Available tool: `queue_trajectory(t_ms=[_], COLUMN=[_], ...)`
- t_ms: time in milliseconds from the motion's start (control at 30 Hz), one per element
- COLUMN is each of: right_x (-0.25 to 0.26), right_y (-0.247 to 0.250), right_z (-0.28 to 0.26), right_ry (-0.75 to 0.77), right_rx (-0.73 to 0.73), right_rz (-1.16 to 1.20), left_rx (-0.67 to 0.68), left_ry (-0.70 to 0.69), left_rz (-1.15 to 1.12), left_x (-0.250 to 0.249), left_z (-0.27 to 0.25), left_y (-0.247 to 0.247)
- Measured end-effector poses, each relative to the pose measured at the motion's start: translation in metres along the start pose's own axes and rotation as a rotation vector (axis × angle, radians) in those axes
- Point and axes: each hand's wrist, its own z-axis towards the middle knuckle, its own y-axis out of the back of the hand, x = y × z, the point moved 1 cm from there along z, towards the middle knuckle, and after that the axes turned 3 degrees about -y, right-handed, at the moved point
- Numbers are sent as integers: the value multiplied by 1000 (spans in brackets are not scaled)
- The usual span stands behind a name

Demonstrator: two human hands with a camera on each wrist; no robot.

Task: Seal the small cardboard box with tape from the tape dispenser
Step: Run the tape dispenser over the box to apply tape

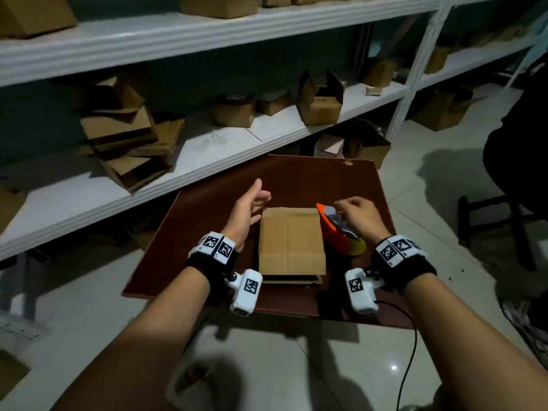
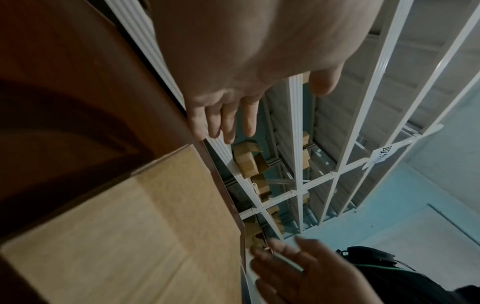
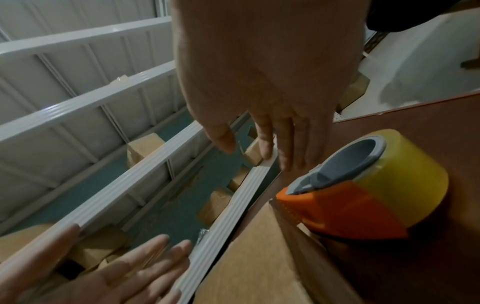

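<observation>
Brown cardboard fills the middle of a dark wooden table (image 1: 296, 179). At left, the left hand (image 1: 247, 210) hovers with fingers spread and empty, just beside the small cardboard box (image 1: 292, 241), whose flaps lie closed and whose centre seam runs away from the person. At right, an orange tape dispenser (image 1: 338, 229) touches the box's right edge. The right hand (image 1: 357, 216), fingers loosely extended, hangs directly above it, holding nothing, and looks much the nearer hand for taking it.
</observation>
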Motion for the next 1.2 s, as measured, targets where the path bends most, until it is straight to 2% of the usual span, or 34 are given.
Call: queue_trajectory(t_ms=[133, 233, 333, 467, 700, 833, 900, 1000, 1100, 1200], right_x=[0, -1, -3, -11, -10, -12, -9, -3, 1, 13], right_y=[-1, 4, 13, 13, 6, 3, 5, 14, 29, 45], right_z=[-3, 0, 4, 16, 19, 16, 16, 21, 28, 23], right_ry=[-58, -76, -84, -101, -80, -50, -30, -60, -136, -207], right_rx=[75, 59, 41, 116, 196, 253, 253, 148, -14, -126], right_rz=[-232, -333, -430, -509, -693, -816, -797, -665, -357, -60], left_rx=[-12, -19, -39, -29, 75, 53, 35, -19, -60, -5], left_ry=[-39, -42, -10, 58, 179, 132, 62, -64, -182, -331], left_rz=[71, 194, 281, 378, 570, 566, 512, 469, 467, 552], left_x=[1, 10, 22, 30, 40, 36, 28, 12, 0, -9], left_z=[10, 25, 41, 59, 75, 76, 74, 71, 65, 54], left_y=[3, 3, 5, 1, 3, 4, 4, 5, 9, 11])
